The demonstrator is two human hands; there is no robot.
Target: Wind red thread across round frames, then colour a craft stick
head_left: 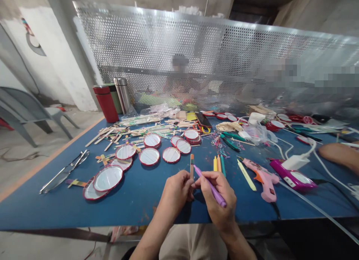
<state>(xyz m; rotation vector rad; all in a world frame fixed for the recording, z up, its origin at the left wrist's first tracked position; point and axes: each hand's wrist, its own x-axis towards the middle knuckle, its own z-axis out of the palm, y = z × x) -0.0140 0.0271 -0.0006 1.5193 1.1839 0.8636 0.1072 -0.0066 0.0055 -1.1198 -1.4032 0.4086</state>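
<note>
Upright between the fingers of my left hand point(178, 187) is a wooden craft stick point(192, 166), coloured orange and dark green toward its top. My right hand point(220, 198) grips a purple marker point(210, 187), its tip end close beside the stick; whether it touches I cannot tell. Yellow, orange and teal markers point(219, 165) lie together just beyond my right hand. Farther right is a pale yellow highlighter point(246, 175). Round red-rimmed discs point(149, 156) are spread over the table left of and beyond my hands, some with coloured sticks attached.
On the blue table point(134, 200) lie a pink glue gun point(265, 178), a purple power strip point(293, 174), green-handled pliers point(230, 140) and glasses point(64, 172). Loose craft sticks point(112, 135) and flasks point(106, 103) stand farther back, before a perforated metal panel point(157, 47). Another person's arm point(340, 157) rests at right.
</note>
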